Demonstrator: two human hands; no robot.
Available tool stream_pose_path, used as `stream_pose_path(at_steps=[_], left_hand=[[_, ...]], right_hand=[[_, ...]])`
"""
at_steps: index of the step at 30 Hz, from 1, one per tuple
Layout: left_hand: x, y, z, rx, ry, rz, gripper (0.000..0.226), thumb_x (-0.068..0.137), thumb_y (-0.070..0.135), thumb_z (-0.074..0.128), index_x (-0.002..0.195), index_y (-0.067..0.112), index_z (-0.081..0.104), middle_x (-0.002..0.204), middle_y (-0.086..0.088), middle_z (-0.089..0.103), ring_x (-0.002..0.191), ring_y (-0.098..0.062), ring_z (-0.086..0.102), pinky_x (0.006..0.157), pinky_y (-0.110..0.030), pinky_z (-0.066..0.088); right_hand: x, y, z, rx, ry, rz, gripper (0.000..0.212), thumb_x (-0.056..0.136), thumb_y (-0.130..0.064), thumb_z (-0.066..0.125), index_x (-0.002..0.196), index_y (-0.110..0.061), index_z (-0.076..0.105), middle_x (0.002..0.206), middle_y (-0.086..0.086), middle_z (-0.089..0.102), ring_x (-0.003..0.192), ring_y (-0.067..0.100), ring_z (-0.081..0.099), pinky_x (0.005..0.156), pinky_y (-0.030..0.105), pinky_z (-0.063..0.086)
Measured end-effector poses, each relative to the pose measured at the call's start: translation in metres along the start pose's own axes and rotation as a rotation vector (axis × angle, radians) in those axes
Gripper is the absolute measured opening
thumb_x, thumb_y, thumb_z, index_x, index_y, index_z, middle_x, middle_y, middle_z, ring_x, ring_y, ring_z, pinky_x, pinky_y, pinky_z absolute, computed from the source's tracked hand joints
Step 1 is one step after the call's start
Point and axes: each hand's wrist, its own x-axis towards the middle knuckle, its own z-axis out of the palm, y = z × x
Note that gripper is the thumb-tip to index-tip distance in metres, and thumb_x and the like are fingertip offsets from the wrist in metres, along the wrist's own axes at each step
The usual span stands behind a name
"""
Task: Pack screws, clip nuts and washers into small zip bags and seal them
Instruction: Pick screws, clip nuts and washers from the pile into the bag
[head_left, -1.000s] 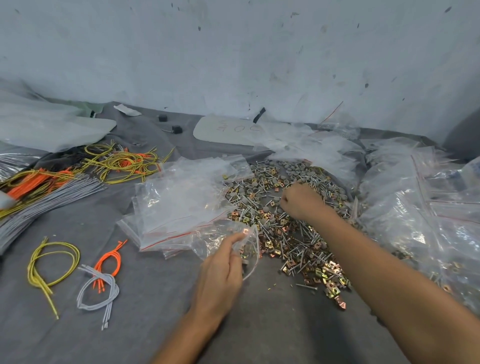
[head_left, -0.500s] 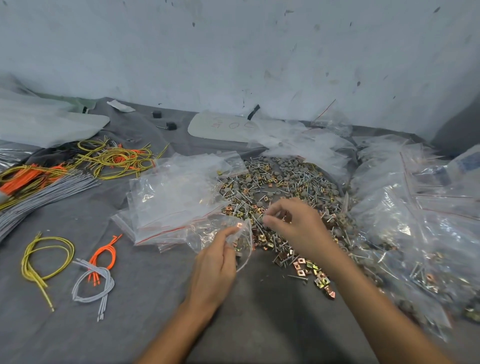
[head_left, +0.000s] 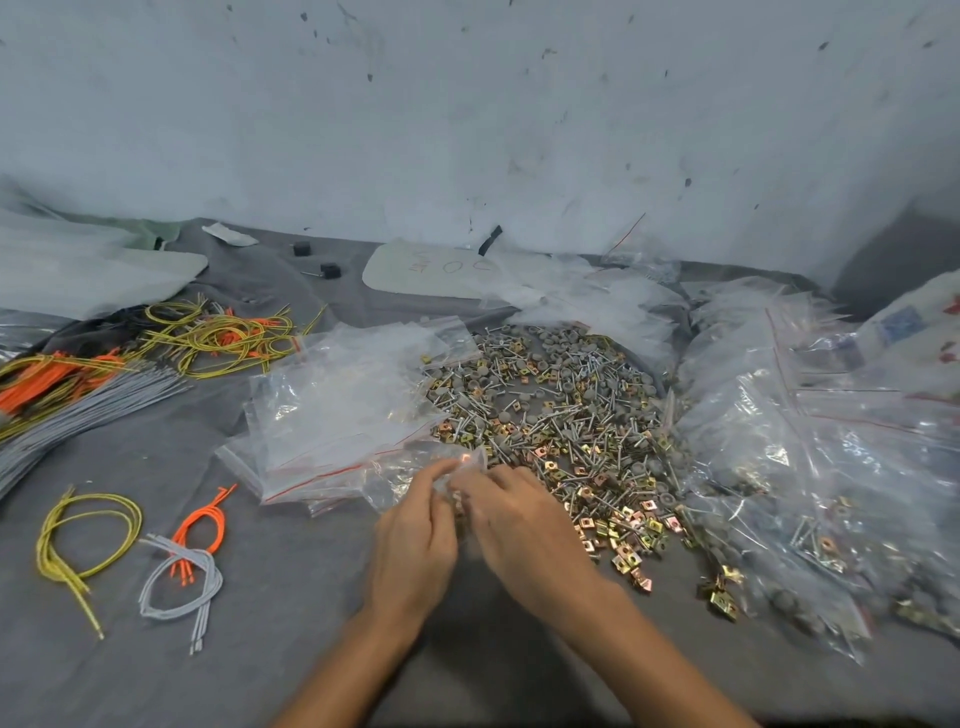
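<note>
A heap of screws, brass clip nuts and grey washers (head_left: 561, 415) covers the middle of the grey cloth. Left of it lies a stack of empty small zip bags (head_left: 332, 415) with red seal lines. My left hand (head_left: 415, 540) pinches the mouth of one small clear zip bag (head_left: 400, 475) at the near edge of the stack. My right hand (head_left: 514, 525) has its curled fingertips at that bag's opening, touching my left hand. What the right fingers carry is hidden.
Filled zip bags (head_left: 810, 467) pile up on the right. Yellow, orange and grey cords (head_left: 104, 374) lie at the left, with three small bundles (head_left: 182, 561) nearer me. A white card (head_left: 426, 273) and two black blocks sit by the wall.
My right hand left the hardware heap and came back left to the bag held by my left hand; the two hands now meet at its mouth.
</note>
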Motion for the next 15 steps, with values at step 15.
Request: stream_pose_path(at_steps=[15], left_hand=[[0.001,-0.005,0.003,0.019,-0.05,0.008,0.038,0.093,0.041,0.034,0.125,0.044,0.053,0.07,0.017,0.06,0.068,-0.005,0.057,0.063,-0.031,0.044]], right_hand=[[0.036,0.059,-0.018,0.237,0.164,0.257,0.008,0.097,-0.022,0.06,0.098,-0.025,0.067,0.086,-0.017,0.064,0.069,0.0,0.057,0.063,0.019,0.045]])
